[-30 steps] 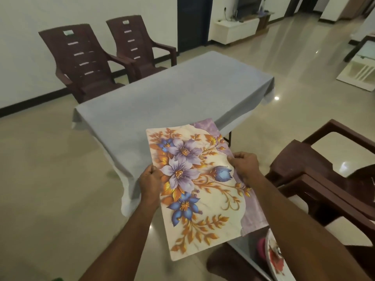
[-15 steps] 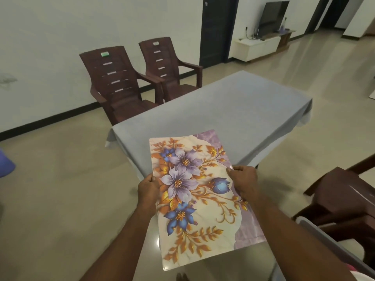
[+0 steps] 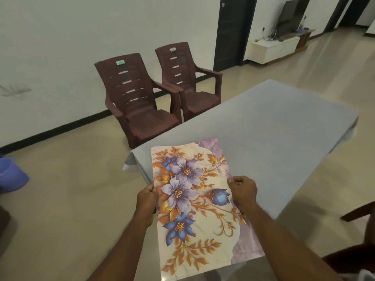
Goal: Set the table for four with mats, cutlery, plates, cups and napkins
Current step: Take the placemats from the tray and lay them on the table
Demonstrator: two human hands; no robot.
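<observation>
I hold floral place mats (image 3: 194, 203) in front of me, cream with purple and blue flowers and orange leaves; a purple edge of a second mat peeks out beneath on the right. My left hand (image 3: 146, 200) grips the left long edge. My right hand (image 3: 242, 189) pinches the right edge with thumb on top. The mats hover over the near left corner of the table (image 3: 269, 134), which wears a plain grey cloth with nothing on it.
Two dark brown plastic chairs (image 3: 140, 98) stand side by side against the white wall beyond the table. A blue bucket (image 3: 11, 175) sits on the floor at far left. Part of another brown chair (image 3: 359, 213) shows at the right edge. A TV stand is far back.
My view has swung left and come closer to the table; the chairs on my right have mostly left the frame. Both hands keep the same hold on the mats.
</observation>
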